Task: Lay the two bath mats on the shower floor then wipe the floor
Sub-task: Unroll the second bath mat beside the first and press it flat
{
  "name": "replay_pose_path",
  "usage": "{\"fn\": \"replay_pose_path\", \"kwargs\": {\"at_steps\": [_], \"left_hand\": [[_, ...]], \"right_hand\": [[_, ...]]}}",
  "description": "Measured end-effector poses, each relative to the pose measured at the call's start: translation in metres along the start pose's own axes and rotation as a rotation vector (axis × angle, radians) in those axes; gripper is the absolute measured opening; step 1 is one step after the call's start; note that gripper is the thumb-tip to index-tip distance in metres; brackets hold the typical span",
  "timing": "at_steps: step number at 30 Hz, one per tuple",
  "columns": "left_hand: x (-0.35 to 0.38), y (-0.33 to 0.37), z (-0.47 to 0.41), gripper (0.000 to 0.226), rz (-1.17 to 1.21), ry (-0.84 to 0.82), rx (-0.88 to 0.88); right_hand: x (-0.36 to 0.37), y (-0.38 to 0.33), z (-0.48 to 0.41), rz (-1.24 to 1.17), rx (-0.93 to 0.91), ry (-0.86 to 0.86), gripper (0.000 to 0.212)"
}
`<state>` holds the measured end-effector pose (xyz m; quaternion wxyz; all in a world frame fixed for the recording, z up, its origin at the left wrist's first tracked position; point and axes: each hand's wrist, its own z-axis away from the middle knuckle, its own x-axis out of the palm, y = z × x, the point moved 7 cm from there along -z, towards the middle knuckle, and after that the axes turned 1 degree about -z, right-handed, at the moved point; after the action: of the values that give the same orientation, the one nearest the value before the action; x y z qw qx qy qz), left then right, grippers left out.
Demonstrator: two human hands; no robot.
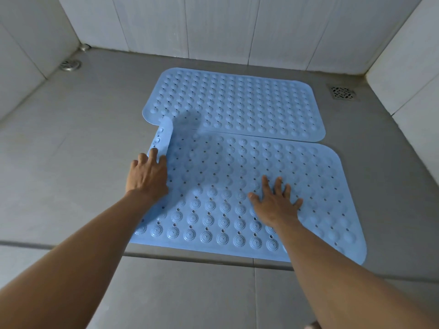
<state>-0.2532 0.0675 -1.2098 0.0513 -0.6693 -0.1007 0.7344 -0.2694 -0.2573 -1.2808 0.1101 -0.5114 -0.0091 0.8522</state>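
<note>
Near mat [261, 162] looks soft and floppy; its centre-left edge curls up, the likely hold. Left hand [148, 173] grips that curl. Right hand [275, 203] presses flat, fingers spread.

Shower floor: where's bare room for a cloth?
Widest bare floor: left of far mat and near mat, toward the round drain. Another strip fronts the near mat. Tight by the square drain; left hand and right hand occupy the near mat.
</note>
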Motion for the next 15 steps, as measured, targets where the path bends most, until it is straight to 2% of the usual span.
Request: {"fn": "replay_pose_path", "kwargs": {"at_steps": [4,7,9,12,15], "left_hand": [[0.006,-0.01,0.001,0.074,-0.196,0.052,-0.037],[0.013,-0.02,-0.001,0.075,-0.285,0.008,-0.135],[0.025,-0.026,-0.003,0.075,-0.217,-0.087,-0.174],[0.056,-0.027,-0.001,0.065,0.102,-0.296,-0.156],[0.073,-0.031,-0.001,0.061,0.235,-0.349,-0.145]], "right_hand": [[-0.001,-0.001,0.001,0.003,-0.002,-0.01,0.077],[0.001,-0.002,0.0,0.001,0.0,-0.015,0.077],[0.001,-0.002,-0.002,0.0,0.004,-0.013,0.078],[0.0,-0.002,-0.003,0.002,0.002,-0.008,0.078],[-0.003,0.0,-0.004,-0.003,-0.025,0.008,0.08]]}}
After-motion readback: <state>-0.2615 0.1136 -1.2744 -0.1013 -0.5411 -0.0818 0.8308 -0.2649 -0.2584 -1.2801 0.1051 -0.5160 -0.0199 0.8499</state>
